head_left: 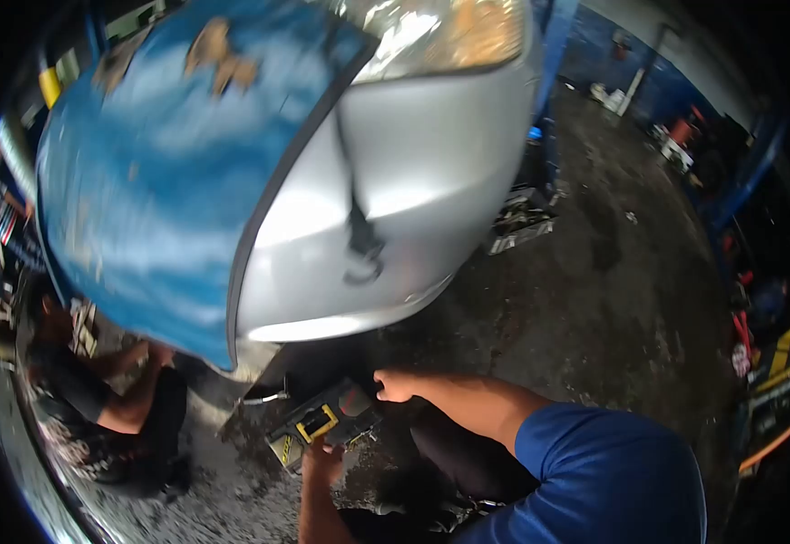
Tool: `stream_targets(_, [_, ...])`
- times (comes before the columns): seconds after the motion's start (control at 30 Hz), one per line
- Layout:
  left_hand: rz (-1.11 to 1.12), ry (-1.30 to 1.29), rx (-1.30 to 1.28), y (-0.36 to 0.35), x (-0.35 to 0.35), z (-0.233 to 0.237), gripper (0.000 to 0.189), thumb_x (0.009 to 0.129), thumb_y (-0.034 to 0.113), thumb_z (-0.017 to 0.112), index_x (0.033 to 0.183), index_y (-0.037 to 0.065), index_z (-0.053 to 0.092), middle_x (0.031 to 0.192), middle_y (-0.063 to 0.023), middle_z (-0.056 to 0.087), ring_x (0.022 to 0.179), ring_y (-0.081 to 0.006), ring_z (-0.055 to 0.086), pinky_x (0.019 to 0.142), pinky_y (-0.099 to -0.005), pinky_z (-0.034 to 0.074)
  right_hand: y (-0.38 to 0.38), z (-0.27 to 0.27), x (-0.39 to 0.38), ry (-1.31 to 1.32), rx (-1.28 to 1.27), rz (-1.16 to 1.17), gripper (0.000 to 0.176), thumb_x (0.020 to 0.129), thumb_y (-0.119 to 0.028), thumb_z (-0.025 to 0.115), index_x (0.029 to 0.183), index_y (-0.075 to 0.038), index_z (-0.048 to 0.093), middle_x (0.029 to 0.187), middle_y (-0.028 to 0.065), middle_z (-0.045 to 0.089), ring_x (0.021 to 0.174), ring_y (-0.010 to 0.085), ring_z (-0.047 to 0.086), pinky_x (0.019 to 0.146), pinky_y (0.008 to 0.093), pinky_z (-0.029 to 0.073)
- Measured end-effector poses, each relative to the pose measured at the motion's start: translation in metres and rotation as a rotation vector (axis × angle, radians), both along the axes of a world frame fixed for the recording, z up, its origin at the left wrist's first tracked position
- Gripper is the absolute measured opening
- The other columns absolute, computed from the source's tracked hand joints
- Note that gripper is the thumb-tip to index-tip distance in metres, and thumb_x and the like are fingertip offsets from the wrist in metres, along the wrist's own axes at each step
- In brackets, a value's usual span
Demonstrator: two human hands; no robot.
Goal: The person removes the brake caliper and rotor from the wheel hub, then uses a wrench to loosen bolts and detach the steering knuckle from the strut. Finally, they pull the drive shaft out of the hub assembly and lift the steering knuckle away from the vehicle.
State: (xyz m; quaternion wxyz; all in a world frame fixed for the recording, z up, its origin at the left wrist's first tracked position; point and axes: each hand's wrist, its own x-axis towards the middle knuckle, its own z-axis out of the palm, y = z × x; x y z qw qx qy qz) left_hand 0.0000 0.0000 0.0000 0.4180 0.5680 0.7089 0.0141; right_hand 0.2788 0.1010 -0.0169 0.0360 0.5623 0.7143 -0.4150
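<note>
A black toolbox (pixel 352 400) with a yellow-framed panel and a yellow label rests on the dark floor in front of me. My left hand (pixel 322 461) is at its near side, fingers bent against the edge just below the yellow frame (pixel 316 422). At the box's right end, my right hand (pixel 397 385) is closed at the corner; the fingertips are partly hidden. Beside the box on the left lies a shiny metal hand tool (pixel 266 398), perhaps a ratchet. Small metal pieces (pixel 365 438) show along the near edge, too small to name.
A silver car bumper (pixel 386 208) hangs close above, with a blue cover (pixel 159 181) draped over its left part and a hook on a strap (pixel 363 249). Another person (pixel 96 399) crouches at left. Blue lift posts (pixel 554 100) and assorted workshop items stand around the stained floor (pixel 594 299).
</note>
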Motion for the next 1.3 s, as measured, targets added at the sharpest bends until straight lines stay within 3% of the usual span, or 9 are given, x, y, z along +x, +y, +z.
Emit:
stream_targets(0.07, [-0.048, 0.018, 0.03, 0.013, -0.014, 0.004, 0.06, 0.086, 0.035, 0.07, 0.135, 0.005, 0.052, 0.108, -0.0176, 0.071, 0.106, -0.0352, 0.067, 0.09, -0.0451, 0.051, 0.009, -0.01, -0.022, 0.006, 0.052, -0.01, 0.055, 0.087, -0.032, 0.069, 0.132, -0.002, 0.055, 0.119, 0.0226, 0.065, 0.112, 0.0384, 0.062, 0.094, 0.0455, 0.05])
stream_targets(0.1, [-0.088, -0.127, -0.123, -0.058, 0.096, 0.073, 0.059, 0.085, 0.034, 0.069, 0.134, 0.004, 0.053, 0.108, -0.0171, 0.071, 0.106, -0.0355, 0.067, 0.09, -0.0448, 0.051, -0.067, 0.073, 0.095, -0.127, -0.09, -0.039, 0.055, 0.087, -0.032, 0.069, 0.132, -0.002, 0.055, 0.119, 0.0226, 0.065, 0.112, 0.0384, 0.062, 0.094, 0.0455, 0.05])
stream_targets(0.33, [-0.304, -0.093, -0.192, -0.072, 0.162, 0.122, 0.059, 0.082, 0.038, 0.071, 0.13, 0.006, 0.058, 0.108, -0.016, 0.07, 0.107, -0.0364, 0.066, 0.092, -0.0446, 0.052, -0.096, 0.143, 0.188, -0.023, -0.109, -0.212, 0.054, 0.088, -0.034, 0.068, 0.129, -0.001, 0.056, 0.119, 0.0216, 0.065, 0.113, 0.0388, 0.062, 0.094, 0.0443, 0.05])
stream_targets(0.53, [-0.349, 0.0, -0.246, -0.055, 0.278, 0.141, 0.059, 0.082, 0.04, 0.071, 0.128, 0.007, 0.06, 0.111, -0.0163, 0.07, 0.108, -0.0362, 0.066, 0.091, -0.0433, 0.053, -0.094, 0.13, 0.33, 0.033, -0.24, -0.313, 0.058, 0.092, -0.038, 0.065, 0.132, 0.002, 0.053, 0.132, 0.0226, 0.059, 0.122, 0.0374, 0.057, 0.099, 0.0439, 0.047])
stream_targets(0.7, [-0.246, 0.093, -0.379, -0.043, 0.452, 0.178, 0.058, 0.084, 0.043, 0.068, 0.129, 0.007, 0.06, 0.117, -0.0182, 0.069, 0.113, -0.0356, 0.064, 0.096, -0.043, 0.051, -0.089, 0.096, 0.463, 0.117, -0.318, -0.278, 0.057, 0.09, -0.044, 0.066, 0.124, 0.001, 0.06, 0.123, 0.0236, 0.064, 0.115, 0.0385, 0.061, 0.097, 0.0406, 0.048])
stream_targets(0.9, [-0.408, -0.169, -0.434, -0.007, 0.659, 0.204, 0.065, 0.087, 0.042, 0.071, 0.138, 0.005, 0.053, 0.12, -0.0187, 0.067, 0.112, -0.032, 0.065, 0.095, -0.0394, 0.051, 0.005, 0.12, 0.615, 0.129, -0.342, -0.346, 0.065, 0.093, -0.05, 0.061, 0.129, 0.003, 0.056, 0.13, 0.0227, 0.06, 0.123, 0.0366, 0.057, 0.104, 0.0417, 0.045])
stream_targets(0.97, [-0.358, -0.231, -0.393, 0.015, 0.699, 0.213, 0.06, 0.088, 0.036, 0.07, 0.135, 0.002, 0.054, 0.118, -0.0187, 0.068, 0.108, -0.0288, 0.067, 0.094, -0.0386, 0.052, 0.054, 0.13, 0.64, 0.129, -0.191, -0.335, 0.066, 0.093, -0.052, 0.059, 0.13, 0.003, 0.056, 0.131, 0.0225, 0.06, 0.123, 0.0367, 0.056, 0.105, 0.0416, 0.045])
stream_targets(1.17, [-0.134, -0.241, -0.114, 0.116, 0.721, 0.2, 0.047, 0.084, 0.029, 0.073, 0.12, 0.002, 0.061, 0.105, -0.0163, 0.069, 0.099, -0.033, 0.068, 0.087, -0.0406, 0.053, 0.21, 0.166, 0.636, 0.231, 0.209, -0.375, 0.062, 0.092, -0.05, 0.062, 0.126, 0.001, 0.059, 0.122, 0.0231, 0.062, 0.118, 0.0382, 0.058, 0.103, 0.0437, 0.044])
stream_targets(1.3, [0.028, -0.208, 0.321, 0.207, 0.702, 0.163, 0.049, 0.083, 0.024, 0.074, 0.122, -0.003, 0.059, 0.108, -0.0209, 0.066, 0.102, -0.0363, 0.064, 0.09, -0.0433, 0.051, 0.281, 0.183, 0.621, 0.237, 0.601, -0.296, 0.061, 0.087, -0.048, 0.069, 0.124, 0.0, 0.059, 0.116, 0.0225, 0.062, 0.113, 0.0401, 0.057, 0.101, 0.0464, 0.045])
